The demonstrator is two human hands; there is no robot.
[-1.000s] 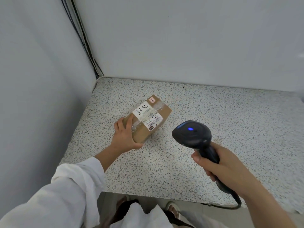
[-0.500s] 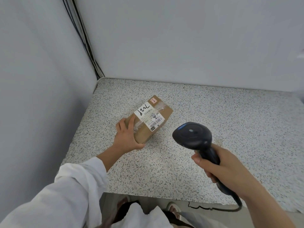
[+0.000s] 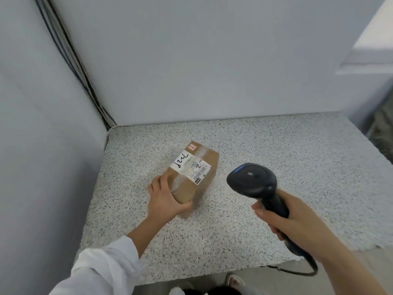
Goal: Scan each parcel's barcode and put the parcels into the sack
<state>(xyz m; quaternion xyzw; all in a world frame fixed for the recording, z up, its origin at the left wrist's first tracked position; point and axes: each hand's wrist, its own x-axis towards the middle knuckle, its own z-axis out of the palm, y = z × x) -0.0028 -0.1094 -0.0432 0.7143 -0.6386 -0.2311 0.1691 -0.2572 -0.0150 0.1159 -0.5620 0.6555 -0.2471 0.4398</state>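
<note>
1. Found the parcel (image 3: 192, 188) flat on the speckled table (image 3: 287, 154), toward its rear left corner, with the white label (image 3: 191, 169) face up and the barcode end turned toward the scanner (image 3: 253, 182).
2. Kept the left grip (image 3: 164, 199) clamped on the parcel's near end, fingers over the top edge and thumb along the side by the lower corner. Saw no sign of lifting: box bottom apparently still down on the table.
3. Held the scanner by its handle in the right grip (image 3: 297, 222), fingers wrapped fully round, head pointed at the parcel from the right, near it but not touching. Left the cable (image 3: 306, 271) trailing off the front edge of the table.
4. Noted the one real change: a blue-lit lamp on top of the scanner head a second back, and a dark one half a second back and now. Found parcel and both grips otherwise almost where they had been.
5. Took the dark lamp to mean a finished read of this barcode, though could not confirm that from the view alone.
6. Judged the next step to be lifting the parcel away to the sack. Could not place the sack anywhere in view.
7. Judged a one-ended hold likely to let the box tip on lifting. Would favour a fuller grasp first.
</note>
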